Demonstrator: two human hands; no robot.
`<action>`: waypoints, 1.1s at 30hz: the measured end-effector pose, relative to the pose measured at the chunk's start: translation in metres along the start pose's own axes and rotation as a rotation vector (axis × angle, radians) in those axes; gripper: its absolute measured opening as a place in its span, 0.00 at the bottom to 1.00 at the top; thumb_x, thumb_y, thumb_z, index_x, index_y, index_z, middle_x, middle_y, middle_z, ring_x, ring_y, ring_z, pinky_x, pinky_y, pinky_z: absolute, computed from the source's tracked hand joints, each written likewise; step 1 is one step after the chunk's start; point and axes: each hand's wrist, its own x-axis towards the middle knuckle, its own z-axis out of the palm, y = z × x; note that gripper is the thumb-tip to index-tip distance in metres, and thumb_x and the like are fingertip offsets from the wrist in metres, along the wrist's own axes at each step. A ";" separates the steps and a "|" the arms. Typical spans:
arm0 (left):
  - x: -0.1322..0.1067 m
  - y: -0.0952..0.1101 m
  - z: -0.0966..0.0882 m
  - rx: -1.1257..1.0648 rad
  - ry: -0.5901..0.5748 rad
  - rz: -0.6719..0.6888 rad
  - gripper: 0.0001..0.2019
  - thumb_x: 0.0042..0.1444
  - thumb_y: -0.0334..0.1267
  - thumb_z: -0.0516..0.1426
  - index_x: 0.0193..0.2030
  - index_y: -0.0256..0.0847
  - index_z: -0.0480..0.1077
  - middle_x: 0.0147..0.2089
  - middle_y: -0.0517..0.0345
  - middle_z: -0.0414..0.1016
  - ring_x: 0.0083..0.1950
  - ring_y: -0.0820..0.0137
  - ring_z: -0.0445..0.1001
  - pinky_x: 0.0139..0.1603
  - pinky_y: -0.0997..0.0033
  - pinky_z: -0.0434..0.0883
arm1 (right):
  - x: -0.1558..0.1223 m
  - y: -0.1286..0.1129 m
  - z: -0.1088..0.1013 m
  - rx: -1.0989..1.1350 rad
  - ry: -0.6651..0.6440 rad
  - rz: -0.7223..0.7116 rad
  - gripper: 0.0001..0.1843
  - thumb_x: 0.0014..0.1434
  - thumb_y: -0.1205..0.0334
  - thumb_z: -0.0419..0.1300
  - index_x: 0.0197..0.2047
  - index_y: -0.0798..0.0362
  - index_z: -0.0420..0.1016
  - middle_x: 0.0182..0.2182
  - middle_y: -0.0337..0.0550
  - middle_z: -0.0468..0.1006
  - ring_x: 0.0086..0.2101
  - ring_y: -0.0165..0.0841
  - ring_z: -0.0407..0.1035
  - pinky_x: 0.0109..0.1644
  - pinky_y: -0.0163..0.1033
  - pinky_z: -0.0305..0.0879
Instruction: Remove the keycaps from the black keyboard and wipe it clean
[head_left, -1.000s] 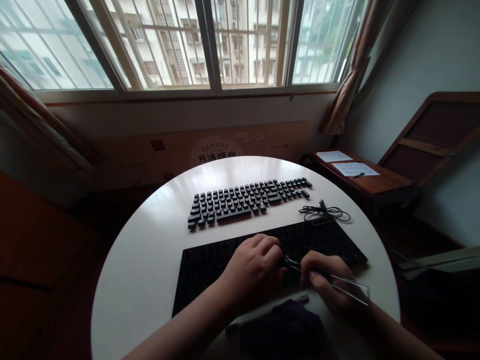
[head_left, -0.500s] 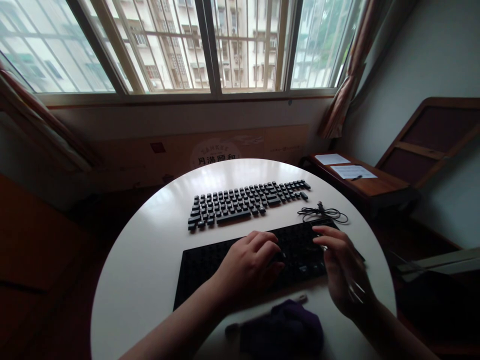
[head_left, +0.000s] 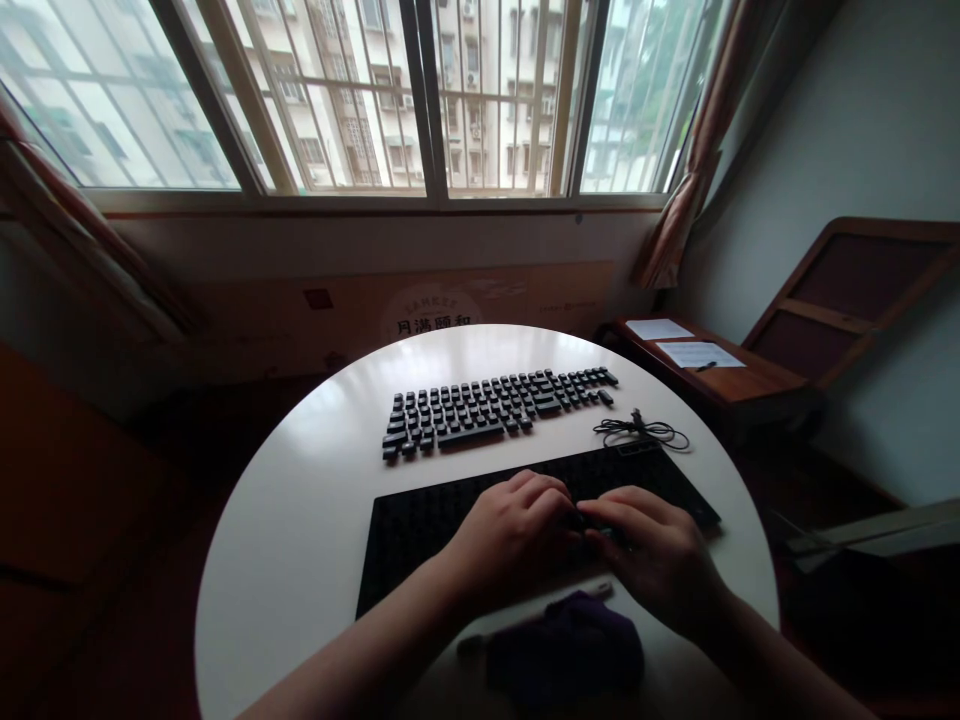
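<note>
A black keyboard base [head_left: 431, 520] lies on the round white table, with dark rows showing on its bare left part. My left hand [head_left: 517, 525] rests over its middle, fingers curled and closed. My right hand [head_left: 656, 555] comes in from the right, thumb and fingers pinched, and its fingertips meet those of my left hand. Something small and dark shows between the fingertips, too shaded to name. Behind the base, loose black keycaps [head_left: 469, 435] stand in keyboard order. Below my hands lie a dark purple cloth [head_left: 566, 650] and a slim brush-like tool [head_left: 517, 622].
A coiled black cable [head_left: 641, 430] lies by the base's far right corner. The white table's [head_left: 277, 520] rounded edge curves around everything. At right, a wooden chair [head_left: 772, 380] holds paper sheets [head_left: 697, 355] and a pen [head_left: 706, 367]. A barred window [head_left: 495, 110] is ahead.
My right hand has moved left and down from the base's right side to meet my left hand, its fingers closing. Thin shiny glints seen at it earlier no longer show.
</note>
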 end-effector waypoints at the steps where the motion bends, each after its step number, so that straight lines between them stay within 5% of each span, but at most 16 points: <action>1: 0.000 -0.001 0.000 0.005 -0.009 -0.005 0.09 0.69 0.42 0.52 0.43 0.40 0.68 0.45 0.49 0.78 0.43 0.64 0.76 0.41 0.65 0.75 | 0.002 0.000 0.000 0.004 -0.011 0.002 0.14 0.64 0.71 0.61 0.52 0.51 0.74 0.40 0.44 0.76 0.39 0.31 0.73 0.41 0.35 0.71; 7: -0.001 0.000 -0.003 0.037 -0.045 -0.041 0.07 0.68 0.41 0.54 0.44 0.40 0.69 0.47 0.49 0.78 0.45 0.62 0.76 0.44 0.63 0.76 | 0.019 -0.002 -0.009 0.081 -0.159 0.084 0.08 0.65 0.66 0.60 0.47 0.52 0.77 0.40 0.43 0.78 0.39 0.31 0.75 0.43 0.33 0.72; 10: 0.000 0.000 -0.009 0.059 -0.064 -0.175 0.09 0.66 0.41 0.56 0.49 0.40 0.69 0.49 0.49 0.77 0.48 0.60 0.75 0.47 0.59 0.76 | 0.037 0.006 -0.018 0.034 -0.229 0.096 0.07 0.65 0.64 0.60 0.46 0.51 0.78 0.42 0.43 0.79 0.41 0.32 0.75 0.46 0.35 0.72; 14: -0.003 -0.011 -0.014 0.160 -0.173 -0.408 0.21 0.64 0.43 0.59 0.62 0.39 0.65 0.63 0.42 0.70 0.64 0.52 0.68 0.62 0.48 0.69 | 0.078 0.040 -0.023 -0.135 -0.322 0.157 0.08 0.64 0.61 0.62 0.46 0.49 0.80 0.43 0.41 0.80 0.42 0.34 0.75 0.48 0.38 0.69; 19: -0.010 -0.029 -0.014 0.221 -0.370 -0.474 0.28 0.64 0.44 0.59 0.68 0.37 0.61 0.72 0.39 0.59 0.74 0.49 0.54 0.71 0.44 0.57 | 0.124 0.093 0.001 -0.284 -0.587 0.251 0.08 0.61 0.58 0.65 0.43 0.48 0.83 0.39 0.39 0.83 0.40 0.34 0.76 0.45 0.36 0.68; 25: -0.012 -0.029 -0.013 0.155 -0.447 -0.476 0.30 0.63 0.45 0.60 0.69 0.38 0.62 0.71 0.39 0.59 0.73 0.48 0.56 0.70 0.43 0.58 | 0.118 0.114 0.033 -0.341 -0.643 0.289 0.08 0.59 0.59 0.65 0.42 0.47 0.83 0.39 0.40 0.83 0.41 0.37 0.77 0.43 0.36 0.68; 33: -0.010 -0.029 -0.015 0.150 -0.501 -0.498 0.28 0.63 0.44 0.58 0.69 0.40 0.62 0.72 0.41 0.59 0.72 0.48 0.57 0.70 0.42 0.57 | 0.106 0.122 0.035 -0.333 -0.563 0.334 0.15 0.61 0.56 0.64 0.51 0.44 0.80 0.42 0.38 0.82 0.41 0.36 0.76 0.44 0.37 0.67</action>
